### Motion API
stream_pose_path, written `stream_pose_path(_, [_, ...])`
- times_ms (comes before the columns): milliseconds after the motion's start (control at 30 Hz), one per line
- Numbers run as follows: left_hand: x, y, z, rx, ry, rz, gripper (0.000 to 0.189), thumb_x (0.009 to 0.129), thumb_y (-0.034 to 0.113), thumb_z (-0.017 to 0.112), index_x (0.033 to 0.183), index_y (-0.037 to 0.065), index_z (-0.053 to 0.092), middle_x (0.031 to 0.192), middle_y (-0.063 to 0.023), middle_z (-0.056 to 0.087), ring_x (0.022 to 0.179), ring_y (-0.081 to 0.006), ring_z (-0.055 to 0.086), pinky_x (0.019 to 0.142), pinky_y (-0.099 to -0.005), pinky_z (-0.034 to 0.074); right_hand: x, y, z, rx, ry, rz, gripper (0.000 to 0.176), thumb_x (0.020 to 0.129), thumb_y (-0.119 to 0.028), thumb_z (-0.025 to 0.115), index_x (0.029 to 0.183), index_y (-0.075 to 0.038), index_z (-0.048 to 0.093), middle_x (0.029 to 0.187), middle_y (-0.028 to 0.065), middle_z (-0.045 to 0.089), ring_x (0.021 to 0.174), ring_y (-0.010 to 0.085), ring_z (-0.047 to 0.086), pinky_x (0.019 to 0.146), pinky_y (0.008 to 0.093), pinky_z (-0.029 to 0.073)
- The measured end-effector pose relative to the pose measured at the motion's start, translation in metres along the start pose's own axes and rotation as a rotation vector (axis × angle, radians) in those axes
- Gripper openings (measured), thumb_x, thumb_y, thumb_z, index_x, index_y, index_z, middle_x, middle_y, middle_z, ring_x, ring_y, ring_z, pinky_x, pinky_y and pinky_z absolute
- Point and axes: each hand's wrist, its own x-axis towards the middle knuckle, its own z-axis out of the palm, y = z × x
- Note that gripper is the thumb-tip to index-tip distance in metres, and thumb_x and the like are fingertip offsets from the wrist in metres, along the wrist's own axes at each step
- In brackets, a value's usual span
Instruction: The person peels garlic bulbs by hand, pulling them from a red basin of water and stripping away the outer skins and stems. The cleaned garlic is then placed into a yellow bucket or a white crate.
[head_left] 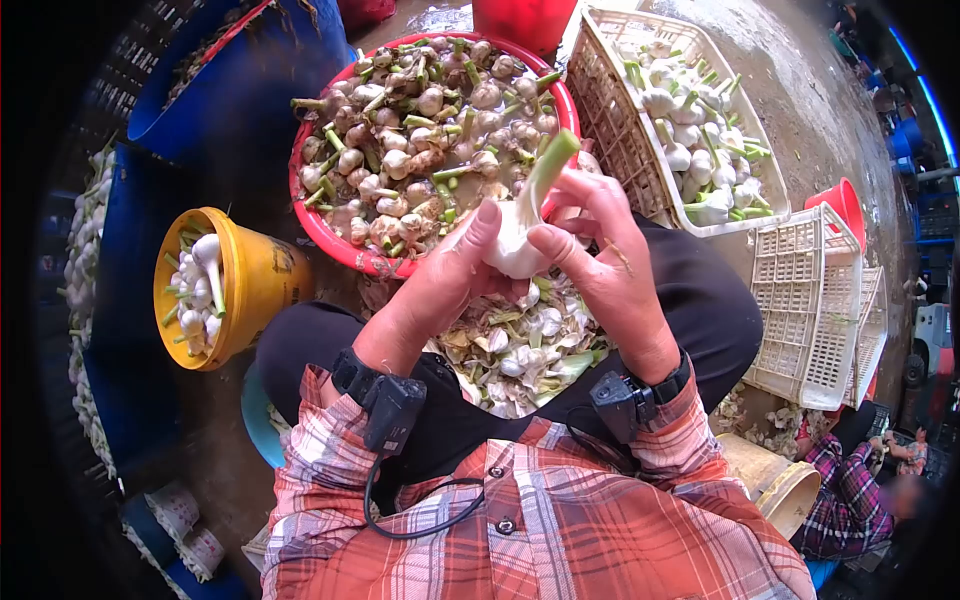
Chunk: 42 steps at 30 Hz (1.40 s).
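A white garlic bulb (pixel 520 245) with a thick green stem pointing up and to the right is between my two hands. My left hand (pixel 440 275) holds it from the left, thumb on its side. My right hand (pixel 605 260) grips it from the right, with the thumb on the bulb and the fingers behind the stem. Beyond the hands, unpeeled garlic in murky water fills a red tub (pixel 315 225). Below them, between my legs, lies a heap of peeled skins and garlic pieces (pixel 520 360).
At the left stands a yellow bucket (pixel 240 290) of garlic, near blue containers (pixel 135 290). A white crate (pixel 620 130) of cleaned garlic is at the upper right, above empty crates (pixel 805 305). A person in plaid (pixel 840 500) sits at the lower right.
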Motion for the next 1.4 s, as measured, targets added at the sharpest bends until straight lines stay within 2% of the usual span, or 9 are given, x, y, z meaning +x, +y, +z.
stream_pose_path(200, [0.001, -0.005, 0.007, 0.737, 0.211, 0.212, 0.078, 0.089, 0.044, 0.076, 0.146, 0.005, 0.040, 0.130, -0.0169, 0.059, 0.112, -0.0246, 0.064, 0.093, -0.0401, 0.054, 0.002, 0.020, 0.003, 0.088, 0.011, 0.094, 0.027, 0.090, -0.014, 0.077, 0.112, -0.003, 0.066, 0.109, 0.0042, 0.058, 0.092, 0.0121, 0.062, 0.080, 0.0266, 0.052])
stream_pose_path(333, [0.010, -0.002, 0.008, 0.771, 0.514, 0.615, 0.073, 0.081, 0.011, 0.079, 0.145, 0.009, 0.042, 0.138, -0.0171, 0.057, 0.123, -0.0353, 0.060, 0.101, -0.0407, 0.048, -0.006, 0.016, 0.003, -0.096, 0.046, -0.061, 0.053, 0.081, -0.018, 0.086, 0.127, -0.006, 0.061, 0.118, 0.0060, 0.055, 0.098, 0.0151, 0.064, 0.084, 0.0293, 0.055])
stream_pose_path(467, [0.015, -0.008, 0.011, 0.668, 0.500, 0.763, 0.065, 0.085, 0.005, 0.074, 0.141, 0.006, 0.040, 0.136, -0.0170, 0.059, 0.127, -0.0336, 0.059, 0.106, -0.0408, 0.046, -0.017, 0.004, 0.031, -0.163, 0.208, -0.131, 0.042, 0.079, -0.011, 0.086, 0.113, -0.004, 0.062, 0.109, 0.0095, 0.060, 0.095, 0.0205, 0.065, 0.081, 0.0320, 0.054])
stream_pose_path(567, [0.014, -0.004, 0.017, 0.288, 0.313, 0.653, 0.067, 0.089, 0.005, 0.071, 0.148, 0.006, 0.038, 0.148, -0.0142, 0.049, 0.133, -0.0276, 0.054, 0.108, -0.0402, 0.046, -0.005, 0.010, 0.025, -0.315, 0.268, -0.337, 0.032, 0.080, -0.003, 0.083, 0.106, -0.004, 0.064, 0.104, 0.0110, 0.061, 0.091, 0.0233, 0.064, 0.080, 0.0332, 0.053])
stream_pose_path(633, [-0.002, 0.015, 0.004, 0.675, 0.366, 0.555, 0.064, 0.090, 0.007, 0.073, 0.147, 0.006, 0.045, 0.151, -0.0123, 0.044, 0.134, -0.0242, 0.051, 0.106, -0.0373, 0.048, -0.002, -0.003, 0.013, -0.501, 0.188, -0.476, 0.027, 0.077, 0.004, 0.080, 0.099, -0.005, 0.068, 0.104, 0.0114, 0.061, 0.091, 0.0251, 0.063, 0.078, 0.0345, 0.053])
stream_pose_path(700, [-0.007, 0.016, 0.004, 0.373, 0.468, 0.530, 0.049, 0.090, 0.015, 0.076, 0.136, 0.006, 0.061, 0.132, -0.0113, 0.061, 0.117, -0.0208, 0.063, 0.096, -0.0338, 0.054, -0.004, -0.004, 0.004, -0.615, 0.113, -0.518, 0.029, 0.075, 0.005, 0.078, 0.100, -0.005, 0.069, 0.106, 0.0118, 0.060, 0.093, 0.0268, 0.064, 0.078, 0.0360, 0.054])
stream_pose_path(1033, [-0.008, 0.021, 0.002, 1.279, 0.583, 0.672, 0.006, 0.091, 0.007, 0.069, 0.092, 0.001, 0.067, 0.084, -0.0054, 0.068, 0.077, -0.0176, 0.066, 0.073, -0.0309, 0.052, -0.009, -0.003, -0.001, -0.602, -0.061, -0.539, 0.032, 0.071, 0.012, 0.077, 0.098, -0.004, 0.067, 0.106, 0.0109, 0.061, 0.091, 0.0264, 0.064, 0.078, 0.0344, 0.053])
stream_pose_path(1133, [-0.005, 0.014, -0.008, 0.589, 0.634, 0.401, 0.010, 0.098, 0.012, 0.062, 0.101, 0.003, 0.062, 0.089, 0.0024, 0.062, 0.080, -0.0035, 0.056, 0.072, -0.0230, 0.049, -0.015, -0.005, -0.006, -0.546, -0.140, -0.501, 0.025, 0.075, 0.002, 0.073, 0.097, -0.003, 0.066, 0.107, 0.0112, 0.061, 0.094, 0.0300, 0.064, 0.079, 0.0384, 0.055])
stream_pose_path(1400, [-0.010, 0.015, 0.017, 1.272, 0.592, 0.605, 0.018, 0.090, 0.015, 0.071, 0.105, 0.006, 0.074, 0.094, -0.0116, 0.074, 0.085, -0.0279, 0.072, 0.074, -0.0349, 0.055, -0.006, -0.011, -0.010, -0.880, -0.347, -0.629, 0.015, 0.077, -0.010, 0.066, 0.090, -0.002, 0.063, 0.111, 0.0111, 0.060, 0.102, 0.0300, 0.062, 0.087, 0.0404, 0.054])
